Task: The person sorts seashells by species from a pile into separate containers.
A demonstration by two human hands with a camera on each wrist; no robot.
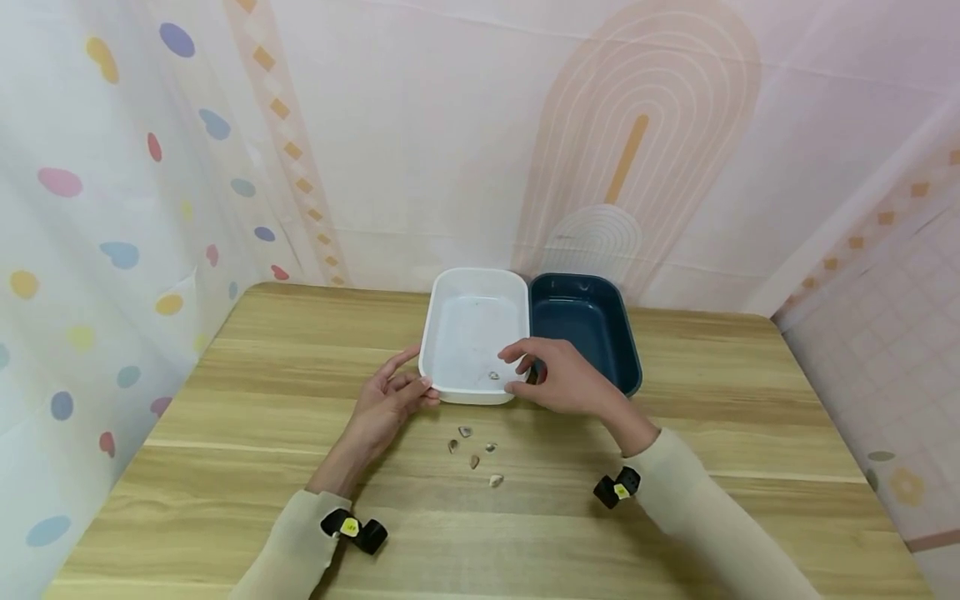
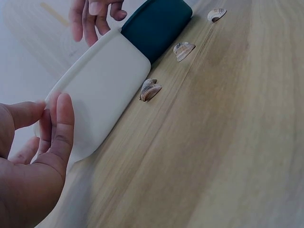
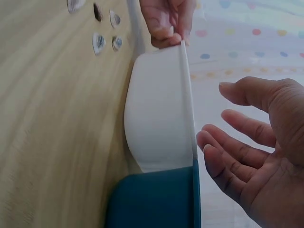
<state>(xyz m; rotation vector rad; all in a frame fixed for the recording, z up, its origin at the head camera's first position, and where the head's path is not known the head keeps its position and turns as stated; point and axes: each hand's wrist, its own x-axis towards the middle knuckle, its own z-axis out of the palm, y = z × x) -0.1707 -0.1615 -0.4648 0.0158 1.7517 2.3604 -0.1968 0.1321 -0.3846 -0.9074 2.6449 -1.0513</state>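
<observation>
A white rectangular tray (image 1: pixel 480 317) stands at the back of the table. My left hand (image 1: pixel 392 400) pinches its rim at the near left corner, thumb over the edge; in the left wrist view the left hand (image 2: pixel 42 147) has its fingers against the outer wall. Over the tray's near right corner is my right hand (image 1: pixel 558 375), thumb and fingers spread apart with nothing between them. One small seashell (image 1: pixel 493 376) shows in the tray, just below the right fingertips. Several ribbed seashells (image 1: pixel 474 461) lie scattered on the wood in front of the tray.
A dark blue tray (image 1: pixel 633 367) sits directly against the white tray's right side. Behind both hangs a patterned curtain (image 1: pixel 420 150). The wooden tabletop (image 1: pixel 750 400) extends to either side.
</observation>
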